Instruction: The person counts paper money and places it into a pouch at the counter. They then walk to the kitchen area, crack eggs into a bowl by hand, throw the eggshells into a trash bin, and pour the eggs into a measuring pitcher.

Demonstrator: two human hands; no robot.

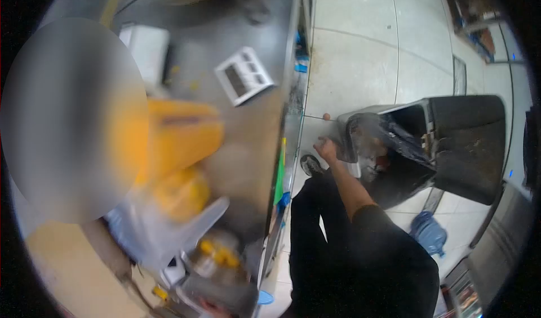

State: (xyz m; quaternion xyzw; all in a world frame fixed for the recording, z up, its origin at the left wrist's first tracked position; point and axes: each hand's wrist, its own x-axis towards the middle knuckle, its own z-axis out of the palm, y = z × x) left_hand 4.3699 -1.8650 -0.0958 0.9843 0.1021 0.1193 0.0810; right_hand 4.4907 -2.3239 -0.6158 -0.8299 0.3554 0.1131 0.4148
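Nearest is the black sleeve (389, 244), from which a bare forearm goes up to the right hand (327, 149). The fingers of this hand appear bent, but I cannot tell whether they are pinching something small or are loose. The left hand I cannot make out.

If we take the right hand as centre of the clock, the waste bin (346, 143) stands at 3 o'clock, its near end just beside the fingers; I cannot tell if they touch. Its inside is lined with the black bag (403, 174), and the dark lid (470, 143) is swung open, farther on the same side. A shoe (310, 164) is near, at 7 o'clock. At 12 o'clock, apart from the fingers, a small round brown object (327, 116) lies on the tiled floor (355, 58).

Farther, the blue plastic bag (429, 233) is at 4 o'clock. On the metal table (256, 132), a blurred yellow container (189, 135) is at 9 o'clock and a white device (245, 76) at 10 o'clock.
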